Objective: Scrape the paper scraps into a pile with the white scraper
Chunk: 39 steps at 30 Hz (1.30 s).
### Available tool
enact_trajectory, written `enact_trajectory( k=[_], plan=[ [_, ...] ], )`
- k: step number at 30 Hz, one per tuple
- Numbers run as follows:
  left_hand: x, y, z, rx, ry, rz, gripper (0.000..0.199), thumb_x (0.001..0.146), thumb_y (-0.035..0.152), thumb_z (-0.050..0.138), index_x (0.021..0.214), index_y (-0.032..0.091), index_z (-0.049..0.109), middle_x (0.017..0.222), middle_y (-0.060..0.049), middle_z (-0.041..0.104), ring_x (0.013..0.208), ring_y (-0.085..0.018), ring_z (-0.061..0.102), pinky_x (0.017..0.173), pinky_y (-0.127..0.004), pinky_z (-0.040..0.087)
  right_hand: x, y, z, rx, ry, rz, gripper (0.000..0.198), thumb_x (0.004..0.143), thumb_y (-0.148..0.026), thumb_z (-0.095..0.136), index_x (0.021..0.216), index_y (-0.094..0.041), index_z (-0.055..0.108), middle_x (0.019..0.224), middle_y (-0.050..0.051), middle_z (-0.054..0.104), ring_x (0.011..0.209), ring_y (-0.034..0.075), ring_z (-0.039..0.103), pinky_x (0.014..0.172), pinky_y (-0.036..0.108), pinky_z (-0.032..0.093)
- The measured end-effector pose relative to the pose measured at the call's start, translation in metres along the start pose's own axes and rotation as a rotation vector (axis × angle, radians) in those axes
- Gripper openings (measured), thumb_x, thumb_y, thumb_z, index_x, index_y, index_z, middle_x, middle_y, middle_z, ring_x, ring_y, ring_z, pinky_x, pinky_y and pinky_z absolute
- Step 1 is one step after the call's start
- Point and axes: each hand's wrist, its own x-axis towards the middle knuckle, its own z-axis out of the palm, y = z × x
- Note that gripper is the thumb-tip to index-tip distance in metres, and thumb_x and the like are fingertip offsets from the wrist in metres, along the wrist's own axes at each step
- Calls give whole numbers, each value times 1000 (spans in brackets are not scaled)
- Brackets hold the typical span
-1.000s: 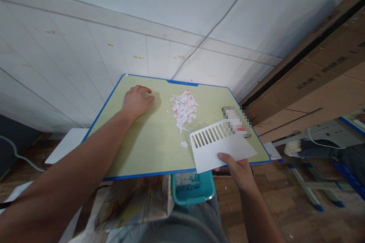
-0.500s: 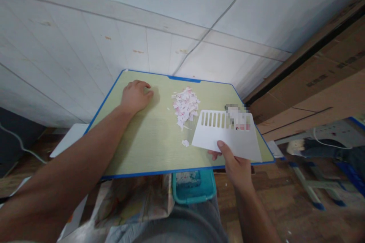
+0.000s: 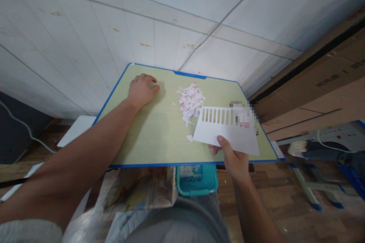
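Observation:
A pile of torn white and pinkish paper scraps (image 3: pixel 190 100) lies on the pale green tabletop (image 3: pixel 159 133). My left hand (image 3: pixel 143 90) rests to the left of it, fingers loosely curled and thumb apart, with nothing visible in its grasp. In my right hand (image 3: pixel 232 155) is a flat white panel (image 3: pixel 222 133) with a row of slots along its far side. The thumb presses on top and the fingers are underneath. The panel's left edge comes up beside the pile, over the right part of the table. A small scrap cluster (image 3: pixel 189 137) sits near that edge.
A teal basket (image 3: pixel 196 190) stands below the table's front edge, next to a patterned bag (image 3: pixel 142 188). Cardboard boxes (image 3: pixel 322 83) line the right side. A white wall (image 3: pixel 165 38) with a cable runs behind the table. A blurred patch covers something at right.
The camera view has shifted slightly. My right hand has brought the white panel a little left, closer to the paper pile. My left hand has stayed in about the same place on the table.

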Motion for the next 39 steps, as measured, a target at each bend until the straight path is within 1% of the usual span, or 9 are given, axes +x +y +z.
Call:
enact_trajectory(
  k=[3, 5, 8, 13, 17, 24, 30, 34, 39],
  plan=[
    [0, 0, 0, -18, 14, 10, 43, 105, 41, 68, 137, 24, 90, 156, -19, 83, 157, -47, 68, 143, -66, 51, 0, -2, 0, 3, -60, -15, 60, 110, -66, 89, 66, -29, 74, 64, 5, 77, 65, 26, 76, 74, 41, 69],
    [0, 0, 1, -21, 21, 11, 42, 105, 41, 68, 137, 24, 90, 156, -18, 83, 157, -46, 68, 143, -66, 51, 0, -4, -1, 20, -61, -17, 60, 109, -66, 90, 65, -29, 74, 63, 5, 75, 64, 26, 74, 72, 41, 69],
    [0, -1, 3, -21, 19, 14, 43, 106, 40, 67, 137, 23, 90, 158, -19, 82, 158, -47, 67, 144, -67, 50, 0, -2, 1, 40, -14, -1, 53, 108, -64, 91, 73, -27, 78, 67, 5, 79, 61, 25, 72, 69, 40, 67],
    [1, -2, 5, -28, 18, 23, 44, 106, 40, 66, 139, 23, 89, 158, -19, 82, 158, -47, 67, 145, -68, 49, 0, 4, 4, 39, -11, 10, 50, 110, -67, 91, 82, -27, 77, 73, 5, 82, 64, 25, 73, 73, 42, 67],
    [0, -1, 3, -11, 10, 23, 43, 106, 40, 66, 139, 23, 88, 158, -19, 81, 158, -46, 67, 145, -65, 50, 0, 6, 3, 52, -7, 30, 46, 110, -67, 91, 90, -26, 79, 78, 6, 85, 68, 26, 76, 67, 41, 64],
    [-1, 1, 0, -3, -3, 13, 42, 108, 40, 68, 140, 24, 88, 160, -18, 81, 159, -45, 67, 144, -63, 51, 0, 7, 4, 20, 5, 0, 49, 113, -63, 86, 81, -27, 77, 75, 5, 84, 65, 24, 73, 73, 40, 65],
    [0, 0, 2, -42, 16, 24, 44, 105, 40, 69, 140, 23, 90, 159, -20, 82, 158, -48, 67, 144, -69, 50, 2, 7, 3, 1, 46, -17, 43, 113, -61, 87, 87, -26, 80, 78, 4, 86, 63, 23, 72, 76, 42, 64],
    [-1, 1, 1, -24, 5, 16, 45, 106, 42, 66, 139, 22, 89, 160, -20, 81, 159, -48, 67, 144, -67, 50, 1, 2, 2, 55, 6, -14, 46, 110, -60, 89, 81, -26, 80, 71, 4, 82, 58, 23, 70, 69, 40, 64],
    [-1, 1, 2, -31, 11, 25, 44, 106, 42, 66, 139, 22, 89, 159, -20, 82, 158, -47, 68, 144, -67, 50, 0, -3, -2, 57, -68, -16, 54, 107, -63, 92, 69, -27, 78, 65, 6, 79, 62, 26, 75, 68, 41, 69]
  ],
)
